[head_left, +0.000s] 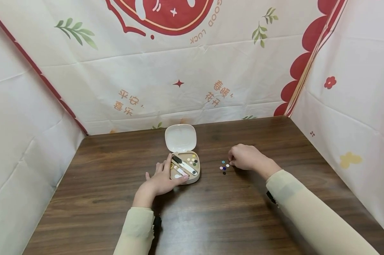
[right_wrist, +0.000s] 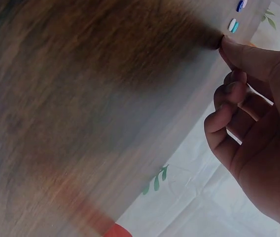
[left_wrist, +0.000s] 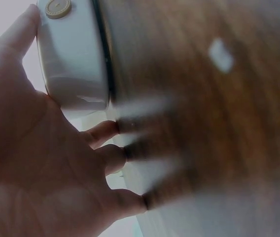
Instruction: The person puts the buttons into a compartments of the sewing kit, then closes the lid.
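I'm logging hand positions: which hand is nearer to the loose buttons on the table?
Right. The right hand is just right of the loose buttons; the left hand is farther away, to their left, touching the open case.

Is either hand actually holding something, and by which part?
The left hand steadies the open case at its rim with outstretched thumb and forefinger. The right hand is curled beside small buttons on the table; whether it pinches one cannot be told.
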Tool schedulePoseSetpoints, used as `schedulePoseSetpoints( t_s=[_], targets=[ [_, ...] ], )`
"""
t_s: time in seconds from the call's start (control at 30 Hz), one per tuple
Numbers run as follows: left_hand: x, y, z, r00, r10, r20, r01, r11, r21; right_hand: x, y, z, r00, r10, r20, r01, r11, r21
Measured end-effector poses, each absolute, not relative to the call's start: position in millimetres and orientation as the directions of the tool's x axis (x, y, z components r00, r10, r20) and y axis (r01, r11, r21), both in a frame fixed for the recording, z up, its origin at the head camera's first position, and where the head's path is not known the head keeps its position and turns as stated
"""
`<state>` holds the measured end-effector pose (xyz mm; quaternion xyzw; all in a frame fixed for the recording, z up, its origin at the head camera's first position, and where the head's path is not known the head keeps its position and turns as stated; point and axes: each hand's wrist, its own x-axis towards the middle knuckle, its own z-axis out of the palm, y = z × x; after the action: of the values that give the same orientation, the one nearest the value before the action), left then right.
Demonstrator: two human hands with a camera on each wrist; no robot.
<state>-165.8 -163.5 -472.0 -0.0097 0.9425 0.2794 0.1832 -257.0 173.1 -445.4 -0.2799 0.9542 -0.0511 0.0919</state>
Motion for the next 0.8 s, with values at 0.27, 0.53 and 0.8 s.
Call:
schedulePoseSetpoints(
  t_s=[0.27,0.53,0.8],
  targets=[
    [-167.4,-165.1,-473.1,-0.935,0.082,-0.344,-0.123,0.838,0.532,-259.8,171.3,-440.6,-0.826,-0.535,-0.178,-0.509,0.843,-0.174],
    [-167.9,-167.4,-472.5,-0.930,0.076,-0.359,-0.135,0.839,0.527,-260.4,171.0,-438.5,-0.820,-0.527,-0.224,-0.480,0.846,-0.232],
    [-159.1,-162.3,-462.6,-0.947,0.089,-0.308,-0.105,0.822,0.560,-258.4,177.4,-434.8,-0.784,-0.556,-0.277,-0.501,0.829,-0.249]
  ],
)
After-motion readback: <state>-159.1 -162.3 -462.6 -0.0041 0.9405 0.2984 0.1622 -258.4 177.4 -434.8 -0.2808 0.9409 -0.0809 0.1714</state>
